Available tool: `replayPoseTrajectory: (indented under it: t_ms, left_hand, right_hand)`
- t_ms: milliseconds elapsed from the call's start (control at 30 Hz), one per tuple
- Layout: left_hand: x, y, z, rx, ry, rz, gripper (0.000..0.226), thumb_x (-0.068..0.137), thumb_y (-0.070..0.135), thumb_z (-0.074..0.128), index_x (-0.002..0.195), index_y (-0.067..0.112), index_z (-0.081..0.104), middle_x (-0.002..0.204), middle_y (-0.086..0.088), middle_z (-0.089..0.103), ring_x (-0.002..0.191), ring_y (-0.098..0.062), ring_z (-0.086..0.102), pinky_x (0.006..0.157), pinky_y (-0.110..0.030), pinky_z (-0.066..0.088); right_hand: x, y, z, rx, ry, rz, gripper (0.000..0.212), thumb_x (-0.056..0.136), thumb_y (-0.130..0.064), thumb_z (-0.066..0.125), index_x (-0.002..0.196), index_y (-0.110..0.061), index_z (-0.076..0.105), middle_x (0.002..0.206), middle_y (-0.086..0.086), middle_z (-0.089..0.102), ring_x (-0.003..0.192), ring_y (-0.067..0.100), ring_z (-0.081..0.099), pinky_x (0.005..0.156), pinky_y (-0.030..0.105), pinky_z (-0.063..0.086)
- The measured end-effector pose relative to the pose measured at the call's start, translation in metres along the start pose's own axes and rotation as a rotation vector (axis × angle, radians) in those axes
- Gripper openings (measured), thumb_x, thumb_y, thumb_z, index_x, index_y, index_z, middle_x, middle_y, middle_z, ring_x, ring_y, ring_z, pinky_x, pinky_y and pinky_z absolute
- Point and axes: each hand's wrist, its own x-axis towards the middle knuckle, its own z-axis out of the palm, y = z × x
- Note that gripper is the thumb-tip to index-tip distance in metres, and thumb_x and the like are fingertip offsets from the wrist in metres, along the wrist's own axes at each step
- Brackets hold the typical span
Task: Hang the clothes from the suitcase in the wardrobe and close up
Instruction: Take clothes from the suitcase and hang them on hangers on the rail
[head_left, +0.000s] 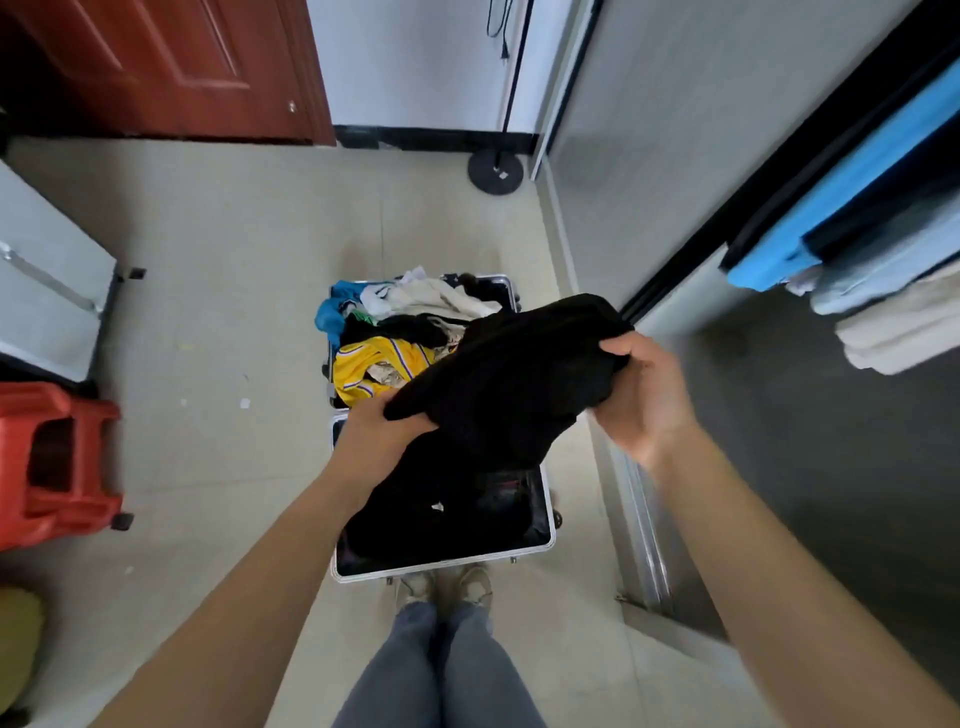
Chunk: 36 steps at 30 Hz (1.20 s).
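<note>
The person stands at the near end of an open suitcase (546, 540) that lies flat on the floor, and holds a black garment (509, 374) above it with both hands. The left grip (379, 436) takes the left edge of the cloth from below, and its fingers go under the fabric and are hidden. The right grip (644, 400) pinches the right edge, with the fingers curled round a fold. The lower part of the garment hangs down toward the near half of the suitcase. Possibly it touches the dark things there, but black on black I cannot tell. The far half holds a pile of clothes, among them a yellow jersey (374, 364). The wardrobe (805, 415) stands open just to the right, with a blue shirt (841, 208) hanging inside. A red stool (57, 457) is well apart on the left.
</note>
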Motion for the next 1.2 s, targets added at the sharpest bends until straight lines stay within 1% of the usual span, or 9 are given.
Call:
replayPoseTrajectory:
  t_ms: [133,300,433,600,767,933,1067,1133,1200]
  left_hand:
    - [-0.037,0.077,-0.012,-0.113,-0.02,0.11,0.008,0.085,0.012,0.065,0.092,0.011,0.069,0.067,0.006,0.07,0.064,-0.01,0.067,0.059,-0.021,0.052]
    - [-0.063,0.156,-0.009,-0.081,-0.005,0.232,0.025,0.084,0.03,0.071,0.099,0.01,0.072,0.09,-0.004,0.075,0.084,-0.019,0.072,0.072,-0.03,0.056]
    - [-0.077,0.208,0.008,0.003,-0.015,0.395,0.023,0.083,0.039,0.071,0.089,0.016,0.073,0.085,0.003,0.075,0.08,-0.013,0.071,0.067,-0.024,0.053]
    - [-0.081,0.255,0.032,0.252,0.047,0.6,0.018,0.084,0.037,0.071,0.081,0.019,0.069,0.076,0.009,0.067,0.068,-0.002,0.061,0.058,-0.014,0.045]
    - [-0.078,0.296,0.061,0.243,0.186,0.731,0.01,0.082,0.016,0.072,0.083,0.012,0.063,0.077,-0.002,0.063,0.069,-0.016,0.059,0.063,-0.03,0.047]
    - [-0.078,0.319,0.102,-0.122,0.15,0.644,0.007,0.088,0.017,0.061,0.083,0.022,0.061,0.075,0.002,0.06,0.064,-0.016,0.055,0.044,-0.021,0.045]
    - [-0.082,0.322,0.133,-0.139,0.054,0.647,0.01,0.088,0.019,0.06,0.089,0.027,0.067,0.088,0.004,0.07,0.082,-0.016,0.065,0.063,-0.029,0.054]
    - [-0.083,0.317,0.142,-0.114,-0.079,0.636,0.017,0.083,0.011,0.062,0.094,0.021,0.069,0.095,-0.002,0.073,0.09,-0.021,0.069,0.078,-0.032,0.054]
    - [-0.082,0.309,0.151,-0.002,-0.267,0.595,0.03,0.07,0.011,0.066,0.1,0.015,0.07,0.098,-0.008,0.074,0.094,-0.027,0.069,0.084,-0.033,0.054]
  right_hand:
    - [-0.043,-0.055,0.009,-0.334,-0.015,-0.131,0.021,0.085,-0.013,0.064,0.104,-0.02,0.067,0.091,-0.001,0.069,0.082,0.019,0.062,0.066,0.029,0.05]
    - [-0.076,-0.113,0.013,-0.603,0.137,-0.413,0.019,0.088,-0.023,0.071,0.106,-0.021,0.067,0.099,-0.002,0.071,0.092,0.017,0.067,0.082,0.036,0.054]
    - [-0.102,-0.162,0.007,-0.51,0.224,-0.628,0.008,0.092,-0.016,0.065,0.095,-0.024,0.067,0.084,-0.011,0.069,0.072,0.001,0.065,0.066,0.021,0.052]
    - [-0.122,-0.213,-0.02,-0.428,0.371,-0.806,0.02,0.087,-0.024,0.071,0.1,-0.009,0.065,0.086,-0.001,0.067,0.079,0.012,0.063,0.073,0.034,0.056]
    - [-0.144,-0.251,-0.058,-0.504,0.267,-0.93,0.027,0.081,-0.017,0.079,0.097,-0.007,0.059,0.084,-0.003,0.067,0.074,0.003,0.064,0.071,0.021,0.053]
    - [-0.15,-0.276,-0.109,-1.088,0.009,-0.637,0.031,0.074,-0.007,0.083,0.102,-0.006,0.069,0.097,0.003,0.074,0.093,0.013,0.07,0.083,0.023,0.054]
    - [-0.128,-0.29,-0.142,-1.6,0.488,-0.584,0.019,0.092,-0.029,0.062,0.082,-0.015,0.069,0.084,0.008,0.068,0.087,0.029,0.064,0.073,0.036,0.05]
    - [-0.123,-0.289,-0.151,-1.372,0.622,-0.573,0.03,0.098,-0.031,0.048,0.074,-0.017,0.06,0.083,0.01,0.063,0.084,0.032,0.061,0.069,0.035,0.046]
    - [-0.121,-0.29,-0.155,-0.859,0.466,-0.423,0.033,0.101,-0.036,0.037,0.093,-0.015,0.061,0.099,0.014,0.064,0.089,0.032,0.065,0.072,0.041,0.054]
